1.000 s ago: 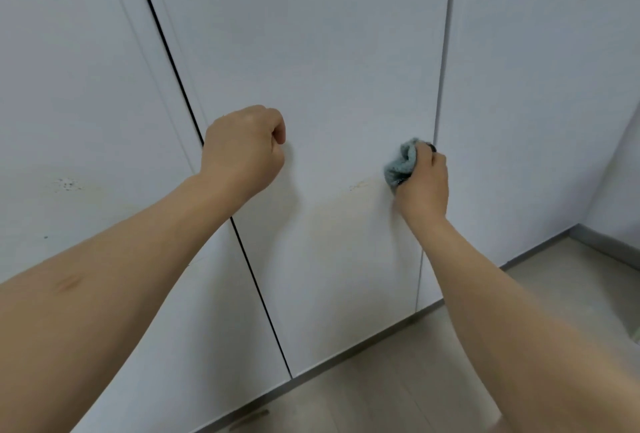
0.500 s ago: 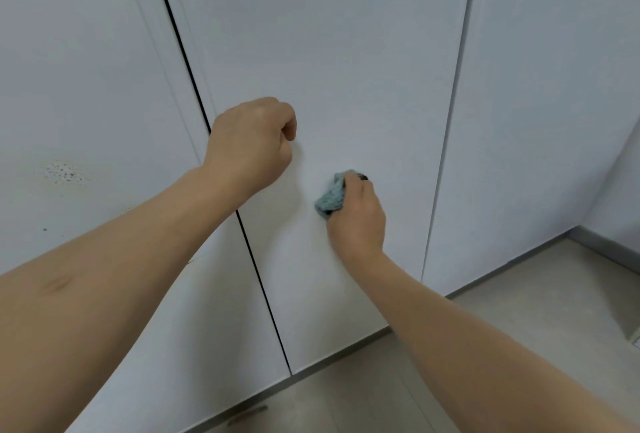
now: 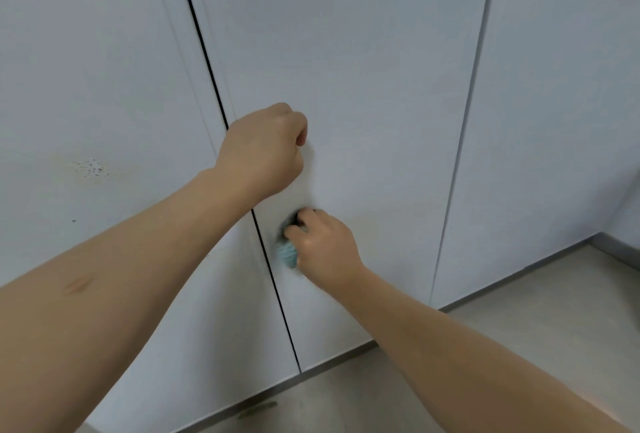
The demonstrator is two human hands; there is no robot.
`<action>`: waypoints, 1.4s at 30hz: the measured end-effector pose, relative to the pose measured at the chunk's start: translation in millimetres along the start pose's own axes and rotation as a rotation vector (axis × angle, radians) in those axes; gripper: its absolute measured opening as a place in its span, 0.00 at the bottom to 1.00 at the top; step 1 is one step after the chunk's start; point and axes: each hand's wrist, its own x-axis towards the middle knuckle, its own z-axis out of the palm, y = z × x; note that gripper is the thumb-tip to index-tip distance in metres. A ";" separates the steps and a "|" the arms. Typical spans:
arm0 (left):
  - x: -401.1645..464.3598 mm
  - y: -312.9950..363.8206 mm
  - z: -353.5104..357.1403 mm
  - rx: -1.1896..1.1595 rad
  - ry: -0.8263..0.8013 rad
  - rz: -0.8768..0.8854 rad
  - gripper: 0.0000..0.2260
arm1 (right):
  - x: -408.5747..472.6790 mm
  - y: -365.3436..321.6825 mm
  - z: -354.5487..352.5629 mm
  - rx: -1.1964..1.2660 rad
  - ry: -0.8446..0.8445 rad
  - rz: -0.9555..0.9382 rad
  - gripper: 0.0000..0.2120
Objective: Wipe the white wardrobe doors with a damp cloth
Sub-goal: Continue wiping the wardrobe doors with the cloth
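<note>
One blue cloth (image 3: pixel 286 254), bunched small, sits low centre of frame against the middle wardrobe door (image 3: pixel 363 86), gripped in the right hand (image 3: pixel 320 245). Within the last second it swept from that door's right seam to its left edge: one pass across, probably. Left hand (image 3: pixel 263 148) fisted, empty, against the door. Speckled stain (image 3: pixel 90 168) on left door (image 3: pixel 86 52) unwiped.
</note>
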 end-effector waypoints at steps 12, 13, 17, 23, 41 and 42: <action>-4.8 15.2 14.6 0.308 -0.033 0.017 0.18 | -43.4 179.8 -30.1 0.409 0.213 1.210 0.22; -4.9 15.1 15.7 0.318 -0.024 0.023 0.17 | -49.3 176.4 -16.9 0.365 0.157 1.253 0.22; -5.4 13.6 23.7 0.314 0.025 0.030 0.15 | -44.8 135.2 14.5 0.288 0.172 1.242 0.19; -11.0 17.2 31.1 0.190 0.070 0.031 0.12 | -27.9 45.5 18.9 0.269 0.147 0.959 0.21; -4.0 13.7 13.0 -0.047 -0.029 -0.040 0.15 | 34.1 -24.1 -39.0 1.195 -0.456 0.667 0.20; -2.9 15.8 10.5 -0.160 -0.097 -0.073 0.15 | 38.1 -11.1 -50.2 1.349 -0.467 0.735 0.19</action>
